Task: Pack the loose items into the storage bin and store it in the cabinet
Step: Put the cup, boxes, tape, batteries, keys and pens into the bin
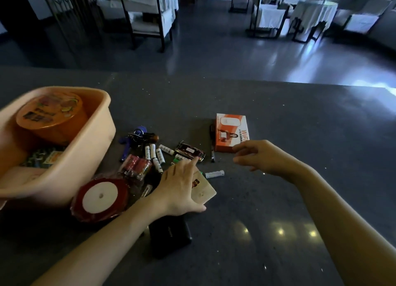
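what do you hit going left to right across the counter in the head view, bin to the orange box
Peach storage bin → red ribbon spool → left hand → lone white battery → orange wifi box → right hand. The keys, the batteries and the dark case overlap, so they are left out.

The counter (289, 135) is bare right of the orange box (232, 133); left of it, batteries (155, 155) and a ribbon spool (100, 198) (close together) crowd the bin (90, 157).

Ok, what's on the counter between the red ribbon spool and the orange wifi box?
In the head view: the left hand over a beige card, loose white batteries and a dark red gadget.
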